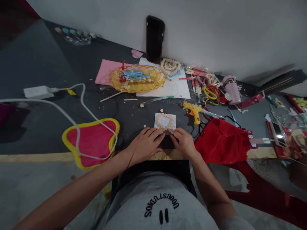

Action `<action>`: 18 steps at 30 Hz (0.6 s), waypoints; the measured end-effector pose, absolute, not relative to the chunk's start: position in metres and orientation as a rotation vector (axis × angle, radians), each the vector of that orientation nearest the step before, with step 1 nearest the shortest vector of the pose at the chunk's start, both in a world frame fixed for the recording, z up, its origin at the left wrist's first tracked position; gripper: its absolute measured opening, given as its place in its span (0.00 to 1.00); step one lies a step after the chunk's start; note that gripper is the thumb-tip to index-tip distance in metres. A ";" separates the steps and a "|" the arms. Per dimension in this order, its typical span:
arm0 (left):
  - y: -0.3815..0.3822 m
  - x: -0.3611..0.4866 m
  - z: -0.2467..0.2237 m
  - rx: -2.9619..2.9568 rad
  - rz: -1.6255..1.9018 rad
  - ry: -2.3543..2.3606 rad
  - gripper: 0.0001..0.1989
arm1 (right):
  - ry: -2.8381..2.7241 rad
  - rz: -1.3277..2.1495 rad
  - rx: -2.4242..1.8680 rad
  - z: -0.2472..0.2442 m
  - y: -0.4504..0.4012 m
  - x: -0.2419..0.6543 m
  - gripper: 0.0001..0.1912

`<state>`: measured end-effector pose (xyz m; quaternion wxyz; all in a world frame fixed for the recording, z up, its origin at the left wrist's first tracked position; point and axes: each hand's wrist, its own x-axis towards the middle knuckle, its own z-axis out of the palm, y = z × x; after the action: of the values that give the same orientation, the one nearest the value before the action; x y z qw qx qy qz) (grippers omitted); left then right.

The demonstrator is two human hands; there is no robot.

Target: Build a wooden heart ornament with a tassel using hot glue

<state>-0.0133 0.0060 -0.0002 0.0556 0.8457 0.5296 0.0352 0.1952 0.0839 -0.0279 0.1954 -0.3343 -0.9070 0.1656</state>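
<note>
A small white paper square lies near the table's front edge. On it, cream-coloured bits form a roughly heart-shaped ring. My left hand rests palm down at the paper's lower left, fingers stretched out and fingertips on its lower edge. At the lower right, my right hand has thumb and index finger drawn together by the bottom of the ring. Whatever is between those fingertips is too small to make out. A loose cream bit sits just above the paper.
A yellow glue gun and red cloth lie rightward. Behind are a yellow basket, scissors and a pink bottle. A phone leans on the wall. A white cable crosses a pink-and-yellow mat leftward.
</note>
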 end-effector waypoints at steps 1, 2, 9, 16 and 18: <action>0.006 -0.014 -0.001 2.574 0.112 1.609 0.27 | -2.537 0.462 -0.932 -0.027 0.084 0.195 0.14; 0.005 -0.015 -0.001 2.579 0.117 1.610 0.27 | -2.530 0.459 -0.927 -0.027 0.084 0.194 0.13; 0.000 -0.023 0.001 2.625 0.193 1.602 0.24 | -2.456 0.530 -0.917 -0.030 0.083 0.196 0.12; -0.013 -0.042 0.000 2.637 0.287 1.650 0.19 | -2.335 0.698 -0.864 -0.023 0.083 0.199 0.12; -0.016 -0.048 -0.004 2.607 0.301 1.666 0.18 | -2.299 0.709 -0.871 -0.020 0.082 0.202 0.12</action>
<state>-0.0481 -0.0163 -0.0036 0.0165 0.8385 0.5360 0.0967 0.2017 0.0817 -0.0203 0.2872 -0.3261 -0.8607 0.2653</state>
